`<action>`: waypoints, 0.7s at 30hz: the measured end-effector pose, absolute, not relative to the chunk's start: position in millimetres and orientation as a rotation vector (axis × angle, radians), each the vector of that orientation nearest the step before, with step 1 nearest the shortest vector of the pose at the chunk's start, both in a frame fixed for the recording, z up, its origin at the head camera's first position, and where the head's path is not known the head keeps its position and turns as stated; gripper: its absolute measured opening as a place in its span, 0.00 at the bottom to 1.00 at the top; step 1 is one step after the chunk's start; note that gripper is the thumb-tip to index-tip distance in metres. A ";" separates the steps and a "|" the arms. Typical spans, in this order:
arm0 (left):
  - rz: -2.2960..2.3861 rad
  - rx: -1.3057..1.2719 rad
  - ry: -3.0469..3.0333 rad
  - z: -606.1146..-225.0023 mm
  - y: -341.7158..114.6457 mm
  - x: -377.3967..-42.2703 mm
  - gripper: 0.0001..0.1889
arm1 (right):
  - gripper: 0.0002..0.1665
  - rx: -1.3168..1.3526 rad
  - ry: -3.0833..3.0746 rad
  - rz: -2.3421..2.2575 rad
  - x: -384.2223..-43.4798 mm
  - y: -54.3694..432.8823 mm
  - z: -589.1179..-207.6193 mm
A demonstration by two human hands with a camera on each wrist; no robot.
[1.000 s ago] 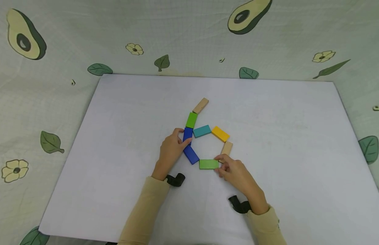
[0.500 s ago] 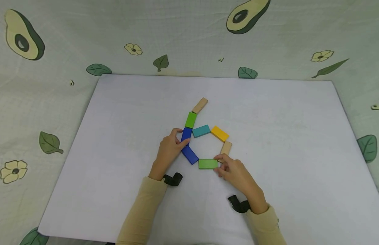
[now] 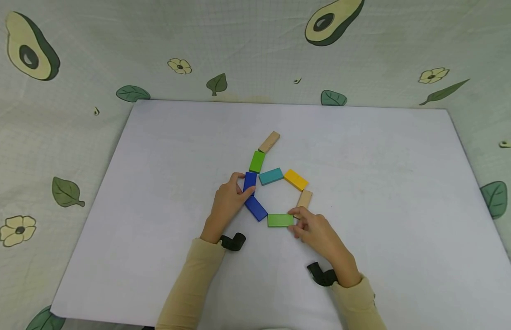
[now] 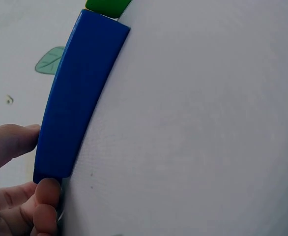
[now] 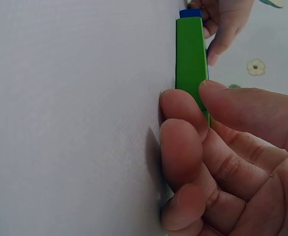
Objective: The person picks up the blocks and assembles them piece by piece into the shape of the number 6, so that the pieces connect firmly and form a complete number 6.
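Observation:
My left hand pinches the upper blue block between thumb and fingers, on the white board. Below it, a second blue block slants down to a light green block. In the right wrist view, the thumb and fingertips of my right hand pinch the near end of that green block. A natural wood block rises beside my right fingertips, partly covered by them. A yellow block and a teal block continue the ring towards the upper blue block, with a gap between teal and blue.
Above the upper blue block, a brighter green block and another natural wood block form a tail leaning up and right. The white board lies on avocado-print cloth. Black wrist cameras sit at both wrists.
The upper blue block has shifted slightly left with my left hand, widening its gap from the teal block. My right hand stays at the light green block.

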State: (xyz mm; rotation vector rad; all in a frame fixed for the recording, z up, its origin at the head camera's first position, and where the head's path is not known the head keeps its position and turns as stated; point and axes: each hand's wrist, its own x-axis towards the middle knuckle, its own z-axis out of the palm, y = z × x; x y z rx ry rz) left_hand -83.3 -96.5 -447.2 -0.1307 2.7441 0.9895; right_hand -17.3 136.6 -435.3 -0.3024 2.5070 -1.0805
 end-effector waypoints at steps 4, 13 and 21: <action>0.982 -0.135 2.739 -447.1 -96.8 -83.4 0.29 | 0.19 -0.307 2.508 -1.087 -17.2 136.8 -435.5; 1.041 -0.048 2.555 -440.3 -108.8 -79.8 0.38 | 0.19 -0.306 2.513 -1.089 -17.0 136.7 -436.1; 1.053 0.033 2.479 -437.3 -114.4 -75.8 0.43 | 0.19 -0.329 2.519 -1.100 -16.8 137.2 -436.0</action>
